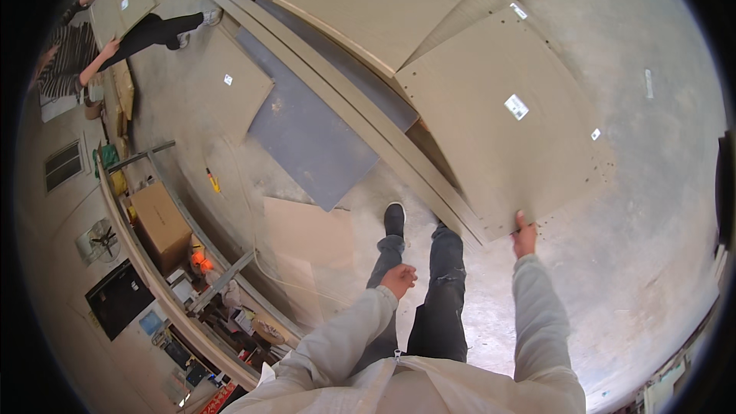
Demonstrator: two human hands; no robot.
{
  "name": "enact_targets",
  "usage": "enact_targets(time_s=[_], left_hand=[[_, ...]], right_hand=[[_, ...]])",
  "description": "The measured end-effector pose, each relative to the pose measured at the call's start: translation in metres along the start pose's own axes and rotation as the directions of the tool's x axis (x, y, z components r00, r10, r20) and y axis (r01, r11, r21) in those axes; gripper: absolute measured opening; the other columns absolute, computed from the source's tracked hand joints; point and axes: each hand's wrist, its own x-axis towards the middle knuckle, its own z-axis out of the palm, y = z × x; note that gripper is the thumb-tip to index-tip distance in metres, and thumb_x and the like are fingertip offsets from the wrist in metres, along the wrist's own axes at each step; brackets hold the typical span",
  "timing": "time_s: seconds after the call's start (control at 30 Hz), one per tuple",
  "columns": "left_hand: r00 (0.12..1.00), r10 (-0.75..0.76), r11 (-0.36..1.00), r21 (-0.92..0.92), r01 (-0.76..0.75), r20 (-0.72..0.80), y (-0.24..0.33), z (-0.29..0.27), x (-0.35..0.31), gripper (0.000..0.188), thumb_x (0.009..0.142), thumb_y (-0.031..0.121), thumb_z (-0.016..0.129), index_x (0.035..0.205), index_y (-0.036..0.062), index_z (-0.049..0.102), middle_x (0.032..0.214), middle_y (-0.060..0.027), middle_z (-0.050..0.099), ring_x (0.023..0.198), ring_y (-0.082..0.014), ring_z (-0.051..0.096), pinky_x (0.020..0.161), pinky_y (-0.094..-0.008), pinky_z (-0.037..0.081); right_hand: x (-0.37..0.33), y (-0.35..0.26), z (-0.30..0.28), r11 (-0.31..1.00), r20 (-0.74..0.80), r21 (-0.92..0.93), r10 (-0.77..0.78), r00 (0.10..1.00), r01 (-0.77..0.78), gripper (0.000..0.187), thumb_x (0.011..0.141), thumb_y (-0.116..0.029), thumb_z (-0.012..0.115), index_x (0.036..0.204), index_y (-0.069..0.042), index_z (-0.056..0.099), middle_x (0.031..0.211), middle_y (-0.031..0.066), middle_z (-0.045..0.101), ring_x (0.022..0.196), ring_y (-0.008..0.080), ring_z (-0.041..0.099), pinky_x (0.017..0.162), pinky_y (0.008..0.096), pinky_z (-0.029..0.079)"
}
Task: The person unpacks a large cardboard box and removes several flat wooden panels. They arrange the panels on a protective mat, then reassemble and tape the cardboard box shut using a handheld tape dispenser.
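Note:
My right hand (524, 235) grips the near corner of a large grey-brown panel (491, 130), thumb on top and the other fingers hidden beneath. That panel has small holes along its edges and a white label. It lies at a slant against another wide panel (368, 0) of the same colour. My left hand (399, 280) hangs in front of my legs, its fingers loosely curled with nothing seen in them. Long narrow boards (345, 107) run beside the large panel, from the far left toward my feet.
A grey sheet (307, 138), a smaller brown panel (230, 84) and flat cardboard (307, 238) lie on the floor. At left stands a metal-framed shelf with a cardboard box (161, 222). A yellow-handled tool (213, 181) lies nearby. Far left, another person carries a panel (126, 1).

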Motion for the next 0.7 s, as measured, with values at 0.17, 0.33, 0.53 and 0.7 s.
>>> enact_targets(time_s=[0.17, 0.33, 0.53, 0.7], left_hand=[[0.968, 0.224, 0.897, 0.413, -0.16, -0.11, 0.023, 0.057, 0.046, 0.05, 0.093, 0.021, 0.065, 0.13, -0.003, 0.044, 0.115, -0.0135, 0.063, 0.107, -0.0212, 0.06, 0.091, -0.0335, 0.049], [0.946, 0.101, 0.977, 0.21, -0.035, -0.309, 0.061, 0.062, 0.06, 0.05, 0.092, 0.032, 0.067, 0.125, -0.0041, 0.054, 0.113, -0.0141, 0.066, 0.103, -0.0212, 0.064, 0.088, -0.0328, 0.05], [0.899, 0.157, 0.978, 0.194, -0.083, -0.409, 0.08, 0.039, 0.045, 0.041, 0.095, 0.031, 0.065, 0.116, -0.0038, 0.063, 0.105, -0.0108, 0.07, 0.093, -0.0193, 0.066, 0.084, -0.0335, 0.051], [0.889, 0.157, 0.965, 0.258, -0.046, -0.43, 0.092, 0.033, 0.032, 0.043, 0.094, 0.031, 0.065, 0.116, -0.0055, 0.063, 0.106, -0.012, 0.07, 0.093, -0.0192, 0.066, 0.086, -0.0331, 0.051]], right_hand=[[-0.113, 0.031, 0.02, 0.955, 0.23, 0.195, 0.178, 0.957, -0.224, 0.04, 0.091, -0.02, 0.067, 0.125, -0.005, 0.052, 0.107, 0.0089, 0.066, 0.09, 0.0227, 0.067, 0.065, 0.0355, 0.057], [-0.202, 0.054, 0.048, 0.876, 0.372, 0.254, 0.303, 0.877, -0.41, 0.036, 0.093, -0.014, 0.062, 0.126, -0.005, 0.052, 0.117, 0.0123, 0.063, 0.101, 0.0289, 0.066, 0.079, 0.045, 0.057], [-0.193, 0.068, -0.039, 0.739, 0.388, 0.56, 0.166, 0.907, -0.375, 0.035, 0.098, -0.025, 0.048, 0.127, -0.008, 0.053, 0.127, 0.0139, 0.059, 0.122, 0.0342, 0.054, 0.105, 0.056, 0.039], [-0.131, -0.022, -0.145, 0.777, 0.249, 0.573, 0.139, 0.959, -0.261, 0.05, 0.1, -0.045, 0.043, 0.137, -0.011, 0.049, 0.135, 0.0128, 0.055, 0.126, 0.0292, 0.05, 0.106, 0.0488, 0.036]])
